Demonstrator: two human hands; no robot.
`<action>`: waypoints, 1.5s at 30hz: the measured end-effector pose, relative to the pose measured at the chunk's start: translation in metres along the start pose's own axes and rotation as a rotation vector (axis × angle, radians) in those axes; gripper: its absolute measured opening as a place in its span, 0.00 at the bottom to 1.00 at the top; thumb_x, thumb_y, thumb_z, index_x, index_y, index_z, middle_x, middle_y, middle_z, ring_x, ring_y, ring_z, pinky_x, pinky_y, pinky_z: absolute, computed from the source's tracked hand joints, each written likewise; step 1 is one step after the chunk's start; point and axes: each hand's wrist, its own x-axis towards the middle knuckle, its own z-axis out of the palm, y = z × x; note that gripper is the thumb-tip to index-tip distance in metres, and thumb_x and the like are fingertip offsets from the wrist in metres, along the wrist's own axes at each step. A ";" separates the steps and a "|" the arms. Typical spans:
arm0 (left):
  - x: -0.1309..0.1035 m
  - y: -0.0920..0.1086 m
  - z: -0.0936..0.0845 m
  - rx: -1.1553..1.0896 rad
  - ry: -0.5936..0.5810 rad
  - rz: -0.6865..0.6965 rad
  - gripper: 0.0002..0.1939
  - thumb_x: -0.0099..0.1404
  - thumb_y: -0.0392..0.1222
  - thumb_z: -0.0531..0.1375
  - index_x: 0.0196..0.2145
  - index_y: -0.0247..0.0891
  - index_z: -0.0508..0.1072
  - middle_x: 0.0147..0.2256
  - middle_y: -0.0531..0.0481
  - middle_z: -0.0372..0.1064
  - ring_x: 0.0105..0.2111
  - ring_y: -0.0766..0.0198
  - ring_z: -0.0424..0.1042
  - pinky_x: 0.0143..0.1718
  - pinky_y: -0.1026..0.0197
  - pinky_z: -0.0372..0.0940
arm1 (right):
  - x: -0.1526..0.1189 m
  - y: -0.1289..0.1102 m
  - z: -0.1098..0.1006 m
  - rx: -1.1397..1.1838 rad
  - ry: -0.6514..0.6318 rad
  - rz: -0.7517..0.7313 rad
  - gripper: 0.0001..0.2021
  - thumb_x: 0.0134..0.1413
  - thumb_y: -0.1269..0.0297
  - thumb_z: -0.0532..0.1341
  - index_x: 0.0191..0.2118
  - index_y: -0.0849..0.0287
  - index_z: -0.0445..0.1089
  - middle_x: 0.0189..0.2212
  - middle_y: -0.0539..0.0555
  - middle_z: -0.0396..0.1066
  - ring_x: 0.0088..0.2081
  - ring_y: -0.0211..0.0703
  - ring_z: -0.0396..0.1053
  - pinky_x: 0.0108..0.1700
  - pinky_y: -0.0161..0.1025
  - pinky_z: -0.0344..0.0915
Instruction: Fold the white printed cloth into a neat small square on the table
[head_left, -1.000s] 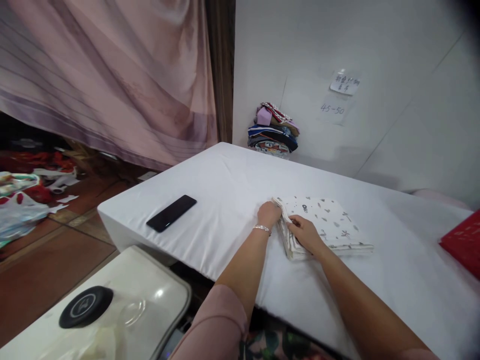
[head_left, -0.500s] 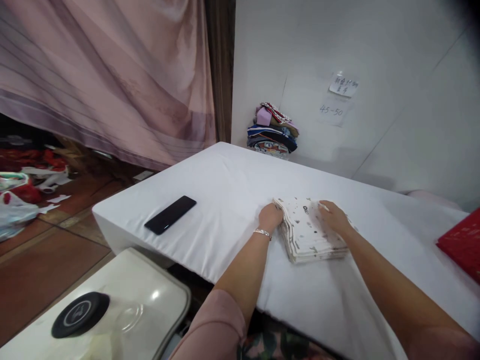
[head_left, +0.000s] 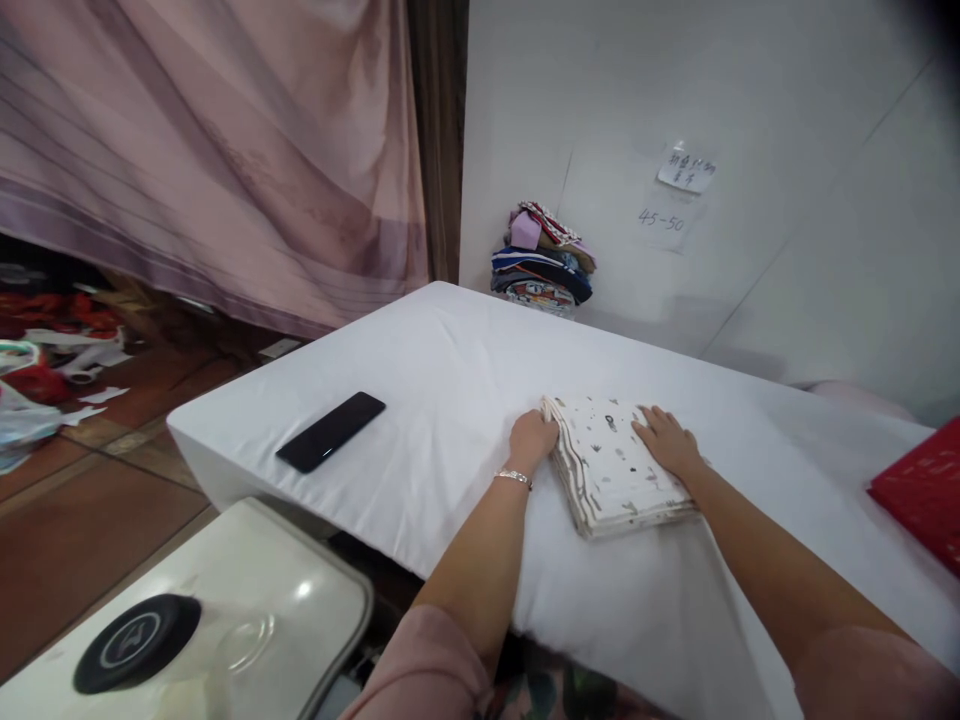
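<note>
Since a second ago the right hand (head_left: 666, 440) has crossed from the cloth's near left edge to its right side, and the cloth (head_left: 611, 462), then spread wider to the right, now lies as a narrower, thicker folded square. At far left, on the floor, lie red and white bags (head_left: 30, 375) under a pink curtain (head_left: 210, 150). Nearer, a pale lid (head_left: 225, 620) carries a black round disc (head_left: 136, 642). On the white table (head_left: 450, 370) a black phone (head_left: 331, 431) lies flat, well apart from the cloth. Next comes the left hand (head_left: 531, 438), a bracelet at its wrist, with fingers curled loosely and pressed against the cloth's left edge; it grips nothing. The cloth sits on the table between the two hands, near the front edge: white or cream, dotted with small dark printed figures, folded in several layers whose edges show as stacked lines along the left and near sides. The right hand rests flat on the cloth's right part, fingers spread and extended, pressing down rather than clasping. Behind, against the wall, stands a pile of folded coloured clothes (head_left: 544, 260), with two paper notes (head_left: 675, 195) stuck on the wall to its right. At the far right edge lies a red item (head_left: 919, 490).
</note>
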 end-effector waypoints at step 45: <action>0.014 -0.008 -0.002 -0.351 0.011 -0.027 0.12 0.57 0.42 0.56 0.39 0.39 0.73 0.37 0.48 0.74 0.35 0.62 0.71 0.33 0.64 0.61 | 0.020 -0.033 -0.018 0.112 0.103 -0.084 0.28 0.59 0.49 0.45 0.59 0.58 0.59 0.64 0.61 0.48 0.64 0.60 0.42 0.60 0.63 0.45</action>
